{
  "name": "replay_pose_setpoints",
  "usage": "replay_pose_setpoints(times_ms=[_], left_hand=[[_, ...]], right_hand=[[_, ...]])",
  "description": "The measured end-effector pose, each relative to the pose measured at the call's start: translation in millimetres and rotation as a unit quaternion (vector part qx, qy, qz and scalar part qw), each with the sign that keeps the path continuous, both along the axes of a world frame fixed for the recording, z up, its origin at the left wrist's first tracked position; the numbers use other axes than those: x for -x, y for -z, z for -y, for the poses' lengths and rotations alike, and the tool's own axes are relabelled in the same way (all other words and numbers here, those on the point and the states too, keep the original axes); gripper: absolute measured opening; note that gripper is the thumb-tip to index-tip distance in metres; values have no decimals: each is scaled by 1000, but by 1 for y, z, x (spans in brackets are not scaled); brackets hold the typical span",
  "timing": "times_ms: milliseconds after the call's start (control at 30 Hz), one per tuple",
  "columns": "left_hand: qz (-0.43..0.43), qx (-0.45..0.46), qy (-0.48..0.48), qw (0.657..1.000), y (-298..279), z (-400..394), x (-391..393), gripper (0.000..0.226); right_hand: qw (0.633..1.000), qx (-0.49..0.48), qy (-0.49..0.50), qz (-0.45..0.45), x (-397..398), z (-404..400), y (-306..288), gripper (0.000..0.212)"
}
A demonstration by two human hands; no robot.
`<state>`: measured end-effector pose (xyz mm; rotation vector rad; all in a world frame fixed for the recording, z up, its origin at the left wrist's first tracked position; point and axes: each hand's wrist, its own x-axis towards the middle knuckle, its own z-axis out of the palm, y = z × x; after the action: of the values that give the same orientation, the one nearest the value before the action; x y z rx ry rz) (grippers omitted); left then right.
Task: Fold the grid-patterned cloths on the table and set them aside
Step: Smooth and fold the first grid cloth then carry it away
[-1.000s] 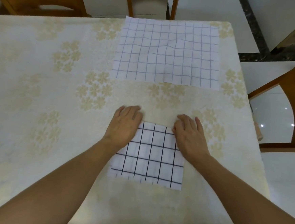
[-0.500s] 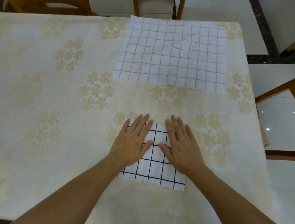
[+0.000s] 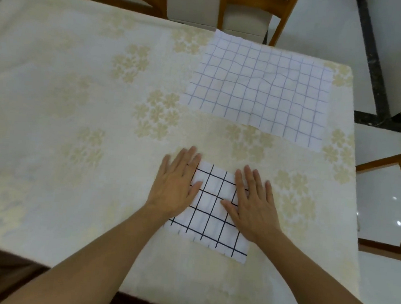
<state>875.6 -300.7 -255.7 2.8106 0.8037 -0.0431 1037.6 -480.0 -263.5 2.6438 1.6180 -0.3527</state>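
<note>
Since earlier, the left hand [image 3: 176, 188] and right hand [image 3: 252, 207] are spread apart, flat-fingered, smoothing the black-grid cloth [image 3: 212, 208].

Low in the frame, the left hand [image 3: 176, 188] and right hand [image 3: 253, 205] lie flat, fingers straight, on the folded black-grid cloth [image 3: 210, 209]; the blue-grid cloth [image 3: 262, 89] (unfolded, slightly wrinkled) lies upper right on the floral tablecloth [image 3: 78, 108].

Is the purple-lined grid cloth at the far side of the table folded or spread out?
Spread out: the purple-lined grid cloth lies open and flat, untouched by either hand.
</note>
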Motion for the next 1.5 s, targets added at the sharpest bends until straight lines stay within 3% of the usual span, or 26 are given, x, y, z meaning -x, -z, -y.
replay_pose_setpoints(times_ms=[133,233,367,533,700,1000,1167,1500], left_hand=[[41,13,-171,984,-14,16,29,62],[20,17,-219,975,-17,30,40,63],[-10,-7,-265,964,-17,44,43,58],[-39,-6,-301,953,-9,59,40,51],[-29,3,-342,939,-1,68,34,47],[15,-13,-368,930,12,65,28,37],[29,-10,-373,927,9,65,29,39],[24,0,-354,935,5,54,28,39]], right_hand=[[988,-42,-149,14,-20,-31,-20,65],[956,-71,-285,8,-30,-68,-26,53],[900,-93,-427,13,-37,-116,-22,53],[842,-61,-536,14,-37,-153,-4,46],[812,-94,-576,-2,-36,-162,9,44],[827,-124,-543,-75,-30,-164,3,29],[832,-90,-545,-45,-28,-175,-4,31],[826,-130,-549,-10,-23,-171,3,6]])
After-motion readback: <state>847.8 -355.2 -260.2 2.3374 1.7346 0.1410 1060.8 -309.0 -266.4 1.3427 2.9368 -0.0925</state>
